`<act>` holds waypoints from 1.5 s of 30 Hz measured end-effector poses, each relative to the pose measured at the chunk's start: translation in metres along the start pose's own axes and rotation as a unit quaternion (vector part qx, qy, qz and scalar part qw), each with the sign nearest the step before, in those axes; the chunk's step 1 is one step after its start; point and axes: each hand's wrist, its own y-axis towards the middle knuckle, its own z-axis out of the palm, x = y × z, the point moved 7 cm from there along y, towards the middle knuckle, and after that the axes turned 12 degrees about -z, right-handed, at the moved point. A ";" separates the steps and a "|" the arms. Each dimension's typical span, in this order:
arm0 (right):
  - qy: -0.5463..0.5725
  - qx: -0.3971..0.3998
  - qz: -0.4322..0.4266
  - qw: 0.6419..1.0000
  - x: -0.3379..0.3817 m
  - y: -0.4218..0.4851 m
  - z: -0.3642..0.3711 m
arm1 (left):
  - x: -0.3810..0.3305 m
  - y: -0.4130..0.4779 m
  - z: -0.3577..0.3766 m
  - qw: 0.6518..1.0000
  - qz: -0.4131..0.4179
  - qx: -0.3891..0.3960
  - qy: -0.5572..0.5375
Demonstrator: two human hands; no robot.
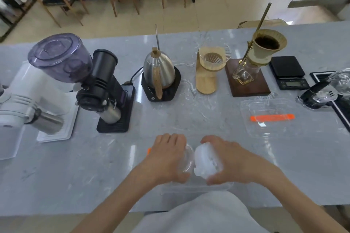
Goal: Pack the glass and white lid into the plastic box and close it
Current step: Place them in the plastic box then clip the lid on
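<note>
My left hand (pixel 166 157) grips a clear glass (pixel 187 159), tilted on its side, over the near edge of the counter. My right hand (pixel 229 159) holds a white ribbed lid (pixel 207 161) right beside the glass, the two nearly touching. Both are above a clear plastic box (pixel 197 187) whose rim shows just under my hands; most of the box is hidden by them. The box's clear cover (pixel 272 117) with an orange strip lies flat on the counter to the right, apart from the box.
Along the grey marble counter (pixel 94 166) stand a white grinder (pixel 28 96), a black grinder (pixel 106 89), a steel kettle (pixel 159 73), a glass dripper on a wooden stand (pixel 210 66), a pour-over stand (pixel 253 66) and a black scale (pixel 287 72).
</note>
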 end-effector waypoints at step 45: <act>-0.207 -0.018 0.084 0.975 -0.037 0.075 0.090 | 0.007 0.036 0.118 0.992 -0.091 0.082 -0.037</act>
